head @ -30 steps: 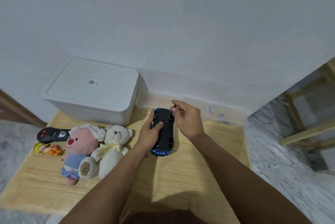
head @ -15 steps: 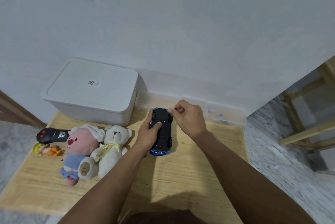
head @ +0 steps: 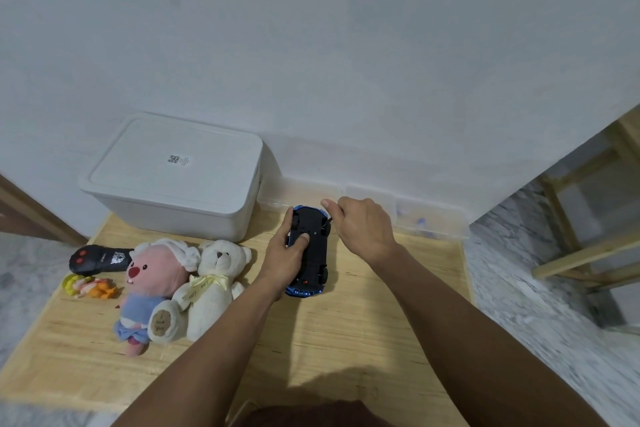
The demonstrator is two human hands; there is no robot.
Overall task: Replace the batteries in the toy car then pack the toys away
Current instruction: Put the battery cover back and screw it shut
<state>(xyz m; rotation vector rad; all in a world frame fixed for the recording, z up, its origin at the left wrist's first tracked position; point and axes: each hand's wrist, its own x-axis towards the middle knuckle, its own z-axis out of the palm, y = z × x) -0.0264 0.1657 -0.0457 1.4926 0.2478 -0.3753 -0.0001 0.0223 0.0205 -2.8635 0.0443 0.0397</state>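
The left hand (head: 284, 255) grips the upturned car (head: 309, 250) on the table (head: 346, 340), thumb pressed on its black underside. The right hand (head: 363, 227) is closed around a thin dark tool (head: 326, 223) whose tip meets the car's far end. Left lie two plush toys (head: 180, 288), a remote (head: 98, 258), and farther back a lidded box (head: 173, 177).

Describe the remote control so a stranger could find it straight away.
Start at the white lidded storage box at the back left of the wooden table. In front of it, by the table's left edge, lies the remote control, just left of the pink plush. It is flat, black and hard, with two red buttons.
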